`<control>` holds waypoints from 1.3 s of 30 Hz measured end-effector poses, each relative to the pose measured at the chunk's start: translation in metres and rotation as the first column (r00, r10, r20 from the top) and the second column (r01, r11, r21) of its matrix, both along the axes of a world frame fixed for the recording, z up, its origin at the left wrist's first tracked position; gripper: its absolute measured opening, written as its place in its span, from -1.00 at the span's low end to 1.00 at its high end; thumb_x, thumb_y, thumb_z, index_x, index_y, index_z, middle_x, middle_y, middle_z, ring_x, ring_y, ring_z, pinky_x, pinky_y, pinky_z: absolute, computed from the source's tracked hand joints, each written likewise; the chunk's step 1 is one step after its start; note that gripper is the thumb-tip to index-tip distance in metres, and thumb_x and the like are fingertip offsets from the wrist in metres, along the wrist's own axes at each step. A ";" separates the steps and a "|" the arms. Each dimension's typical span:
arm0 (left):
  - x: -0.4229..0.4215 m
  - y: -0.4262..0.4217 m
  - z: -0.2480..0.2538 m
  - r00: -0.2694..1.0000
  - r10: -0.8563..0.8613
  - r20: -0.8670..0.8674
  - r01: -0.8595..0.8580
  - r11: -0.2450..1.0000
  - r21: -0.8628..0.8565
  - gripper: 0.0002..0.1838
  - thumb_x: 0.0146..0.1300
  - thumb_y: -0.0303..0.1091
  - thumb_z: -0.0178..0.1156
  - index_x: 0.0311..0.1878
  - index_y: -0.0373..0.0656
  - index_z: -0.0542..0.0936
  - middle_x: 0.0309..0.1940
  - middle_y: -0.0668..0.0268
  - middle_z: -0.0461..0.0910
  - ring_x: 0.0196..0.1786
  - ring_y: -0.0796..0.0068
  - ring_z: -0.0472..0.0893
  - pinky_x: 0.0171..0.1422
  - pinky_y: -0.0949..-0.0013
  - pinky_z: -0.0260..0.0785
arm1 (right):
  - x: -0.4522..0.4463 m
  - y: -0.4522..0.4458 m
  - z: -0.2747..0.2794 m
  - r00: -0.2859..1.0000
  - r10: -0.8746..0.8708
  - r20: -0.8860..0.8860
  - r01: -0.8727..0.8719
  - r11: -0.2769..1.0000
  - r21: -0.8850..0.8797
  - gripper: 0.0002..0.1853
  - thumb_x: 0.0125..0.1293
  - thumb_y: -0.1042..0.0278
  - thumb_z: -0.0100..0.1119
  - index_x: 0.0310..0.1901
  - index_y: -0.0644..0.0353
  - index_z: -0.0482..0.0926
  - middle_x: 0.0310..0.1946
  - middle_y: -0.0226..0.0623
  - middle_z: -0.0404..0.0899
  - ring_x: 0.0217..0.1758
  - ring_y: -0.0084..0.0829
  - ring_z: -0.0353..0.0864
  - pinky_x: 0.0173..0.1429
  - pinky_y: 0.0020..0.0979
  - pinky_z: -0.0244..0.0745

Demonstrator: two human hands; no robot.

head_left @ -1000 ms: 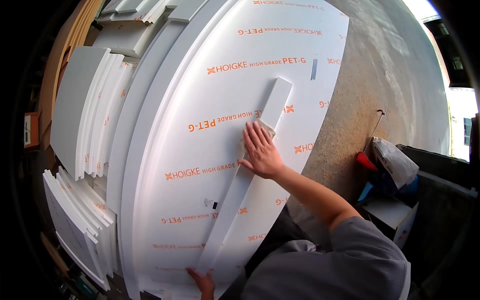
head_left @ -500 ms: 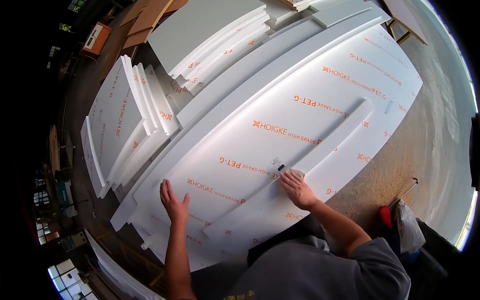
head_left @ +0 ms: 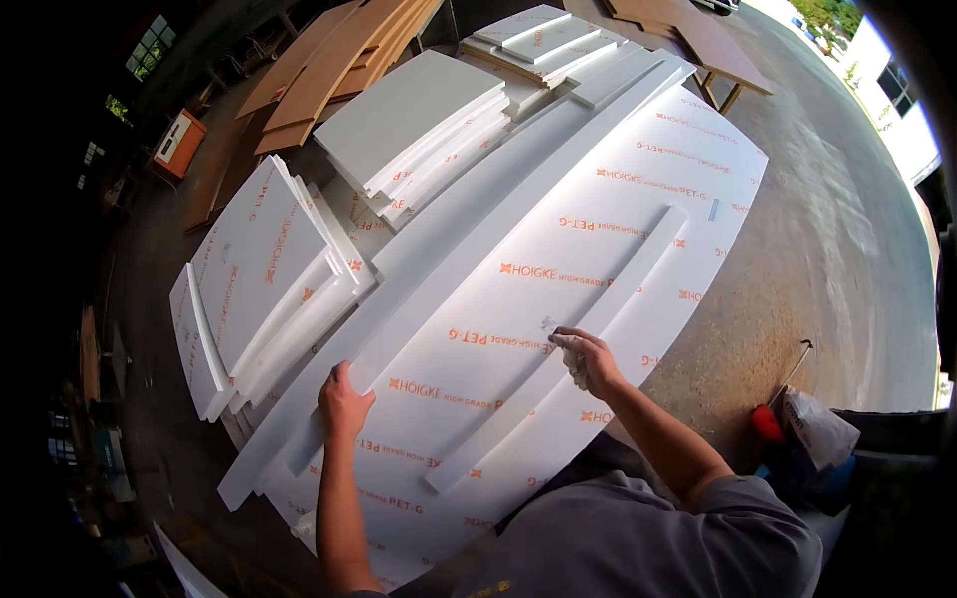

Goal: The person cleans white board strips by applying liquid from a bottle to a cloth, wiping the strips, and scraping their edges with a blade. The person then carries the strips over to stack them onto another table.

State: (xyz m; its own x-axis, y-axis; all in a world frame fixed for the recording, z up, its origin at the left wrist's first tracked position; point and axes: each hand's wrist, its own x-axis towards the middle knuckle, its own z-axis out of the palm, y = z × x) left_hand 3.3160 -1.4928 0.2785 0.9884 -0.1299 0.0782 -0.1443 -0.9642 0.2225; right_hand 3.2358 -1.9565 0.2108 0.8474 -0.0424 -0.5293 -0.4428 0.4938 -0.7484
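Note:
A large white panel [head_left: 478, 419], printed with orange HOIGKE PET-G lettering, lies in front of me. My left hand [head_left: 346, 404] grips a long, narrow white board [head_left: 449, 269] along the panel's far side, fingers bent over it and thumb on the near side. In my right hand [head_left: 596, 364] is a crumpled white cloth [head_left: 575, 364], bunched under the fingers. A small dark piece [head_left: 554, 338] shows at those fingertips; its kind is unclear. Below that hand, a shorter white strip [head_left: 638, 269] rests lengthwise on the panel. A small grey mark [head_left: 548, 323] sits just beyond the fingertips.
Stacked white boards [head_left: 269, 259] stand at the left, with another grey-topped stack [head_left: 414, 120] behind. Brown boards [head_left: 339, 65] lie at the back. To the right, a white bag [head_left: 822, 424] and a red object [head_left: 766, 423] are near the dusty floor [head_left: 743, 349].
My left hand has gone from open above the panel to gripping the long board. My right hand has lifted from lying flat and closed around the cloth. The view has shifted.

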 end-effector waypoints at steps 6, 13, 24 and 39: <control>-0.110 -0.075 0.052 0.999 0.034 0.000 -0.034 0.999 0.036 -0.32 -0.08 -0.38 0.47 0.20 -0.12 0.47 -0.07 0.10 0.62 0.03 -0.04 0.63 0.16 -0.02 0.48 | 0.122 -0.010 0.035 0.986 -0.130 0.108 0.103 0.969 0.226 -0.50 0.52 -0.23 0.15 -0.12 0.15 0.60 -0.51 -0.47 0.50 -0.53 -0.62 0.45 -0.46 -0.54 0.37; -0.249 -0.057 -0.022 0.988 0.090 -0.129 -0.096 0.994 -0.044 -0.24 -0.23 -0.25 0.62 0.13 -0.09 0.52 -0.10 0.11 0.63 -0.01 -0.05 0.63 0.12 -0.04 0.47 | 0.018 -0.027 0.019 0.983 0.123 -0.137 -0.121 0.992 0.020 -0.68 0.50 0.05 0.28 -0.26 0.15 0.58 -0.51 -0.41 0.58 -0.60 -0.58 0.49 -0.56 -0.50 0.35; -0.285 -0.034 -0.109 0.975 0.039 -0.217 -0.043 0.999 -0.016 -0.18 -0.26 -0.18 0.69 0.17 -0.09 0.56 -0.09 0.11 0.63 0.01 -0.03 0.61 0.08 0.00 0.49 | -0.048 -0.026 -0.060 0.970 0.095 -0.222 -0.110 0.992 -0.056 -0.67 0.53 0.02 0.25 -0.18 0.15 0.65 -0.48 -0.48 0.59 -0.53 -0.62 0.49 -0.46 -0.50 0.40; -0.194 -0.122 -0.150 0.946 -0.117 -0.302 0.091 0.991 -0.098 0.19 -0.02 0.09 0.59 0.57 -0.27 0.20 0.63 0.08 0.19 0.66 0.00 0.16 0.71 -0.17 -0.01 | -0.076 0.117 -0.078 0.438 0.897 -0.057 -0.019 -0.054 -0.998 -0.33 0.53 0.04 0.05 0.56 0.18 0.31 0.63 -0.20 0.18 0.74 -0.17 0.03 0.79 -0.11 -0.14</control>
State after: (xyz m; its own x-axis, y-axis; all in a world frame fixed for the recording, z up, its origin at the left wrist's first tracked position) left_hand 3.1219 -1.6145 0.1289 0.9478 -0.2389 -0.2112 -0.1551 -0.9241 0.3493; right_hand 3.1596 -1.8390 0.1326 0.8474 0.5310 -0.0022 0.4698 -0.7517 -0.4628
